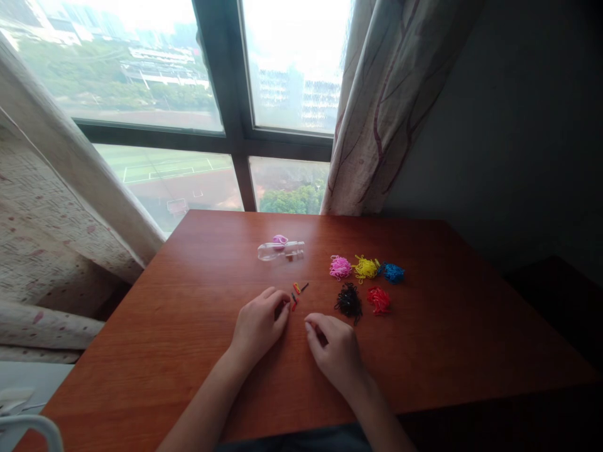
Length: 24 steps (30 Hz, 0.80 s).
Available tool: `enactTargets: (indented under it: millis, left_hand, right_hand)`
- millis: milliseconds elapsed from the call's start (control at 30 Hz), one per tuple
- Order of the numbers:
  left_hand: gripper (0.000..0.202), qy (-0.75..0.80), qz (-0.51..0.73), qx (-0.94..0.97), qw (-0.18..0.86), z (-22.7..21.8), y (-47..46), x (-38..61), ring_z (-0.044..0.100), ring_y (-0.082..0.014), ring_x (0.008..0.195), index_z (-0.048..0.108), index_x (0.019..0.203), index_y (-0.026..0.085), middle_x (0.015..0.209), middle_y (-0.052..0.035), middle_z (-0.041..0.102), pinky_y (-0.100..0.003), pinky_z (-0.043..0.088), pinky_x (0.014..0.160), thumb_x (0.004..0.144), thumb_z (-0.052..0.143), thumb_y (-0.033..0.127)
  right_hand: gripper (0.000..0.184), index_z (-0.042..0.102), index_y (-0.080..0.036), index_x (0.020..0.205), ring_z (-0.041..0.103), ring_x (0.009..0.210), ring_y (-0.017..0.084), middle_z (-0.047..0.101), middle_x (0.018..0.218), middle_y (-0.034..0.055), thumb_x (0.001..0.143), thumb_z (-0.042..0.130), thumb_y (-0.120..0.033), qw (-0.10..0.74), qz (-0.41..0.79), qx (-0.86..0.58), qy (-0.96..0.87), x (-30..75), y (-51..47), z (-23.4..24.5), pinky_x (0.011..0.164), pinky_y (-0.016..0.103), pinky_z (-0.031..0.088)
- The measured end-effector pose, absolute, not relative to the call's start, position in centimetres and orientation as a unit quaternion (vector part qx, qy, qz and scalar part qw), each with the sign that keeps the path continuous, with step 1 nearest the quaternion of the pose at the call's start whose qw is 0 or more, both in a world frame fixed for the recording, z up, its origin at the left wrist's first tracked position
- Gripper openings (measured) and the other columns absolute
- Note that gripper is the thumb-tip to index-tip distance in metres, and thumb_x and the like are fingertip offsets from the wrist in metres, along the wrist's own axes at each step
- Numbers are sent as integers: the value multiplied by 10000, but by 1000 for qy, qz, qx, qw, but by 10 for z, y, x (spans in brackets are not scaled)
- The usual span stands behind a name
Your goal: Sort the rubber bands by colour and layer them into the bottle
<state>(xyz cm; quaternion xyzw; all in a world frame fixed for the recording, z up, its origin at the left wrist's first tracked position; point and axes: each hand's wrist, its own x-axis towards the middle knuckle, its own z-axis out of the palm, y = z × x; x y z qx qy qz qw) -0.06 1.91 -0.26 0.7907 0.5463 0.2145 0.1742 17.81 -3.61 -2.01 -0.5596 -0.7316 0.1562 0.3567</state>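
My left hand [260,325] rests on the wooden table [198,326] with its fingers curled, the fingertips pinching at a short chain of small rubber bands [296,292] in red, orange and black. My right hand [333,351] lies just right of it, fingers curled under, with something dark between them that I cannot make out. Five little heaps of rubber bands sit to the right: pink [340,267], yellow [365,269], blue [392,272], black [349,300] and red [379,300].
A clear plastic tool [281,250] with a pink band on it lies farther back on the table. Curtains hang at left and back right of a large window [226,125]. A dark wall stands to the right.
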Motion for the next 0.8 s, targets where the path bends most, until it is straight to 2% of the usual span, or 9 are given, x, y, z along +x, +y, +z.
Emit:
enactTargets:
  millis: [200, 333, 533, 800]
  left_hand:
    - [139, 545, 219, 789, 180, -4, 19, -1, 630, -161, 800, 618, 913, 232, 928, -9, 666, -253, 432, 682, 918, 480, 251]
    - [162, 546, 230, 787, 175, -6, 19, 0, 643, -159, 823, 616, 986, 241, 975, -12, 679, -246, 434, 693, 935, 463, 259]
    - [194, 542, 220, 794, 164, 1, 29, 8, 641, -139, 754, 636, 1029, 262, 970, -10, 660, -232, 428, 646, 937, 467, 289]
    - [151, 556, 106, 819, 88, 12, 53, 38, 643, -174, 760, 648, 899, 228, 945, -49, 643, -244, 387, 600, 902, 518, 304]
  right_hand:
    - [150, 644, -218, 877, 624, 693, 155, 674, 740, -3, 888, 506, -159, 313, 178, -578, -732, 177, -35, -20, 656, 246, 399]
    - [152, 641, -218, 871, 629, 713, 153, 684, 771, -2, 877, 509, -142, 313, 176, -579, -732, 177, -35, -22, 668, 242, 396]
    - [162, 649, -219, 874, 631, 697, 152, 684, 755, -4, 866, 513, -131, 317, 174, -580, -730, 176, -35, -21, 651, 239, 395]
    - [175, 649, -217, 854, 628, 694, 159, 678, 737, 3, 867, 495, -135, 317, 174, -580, -730, 176, -34, -19, 644, 241, 388]
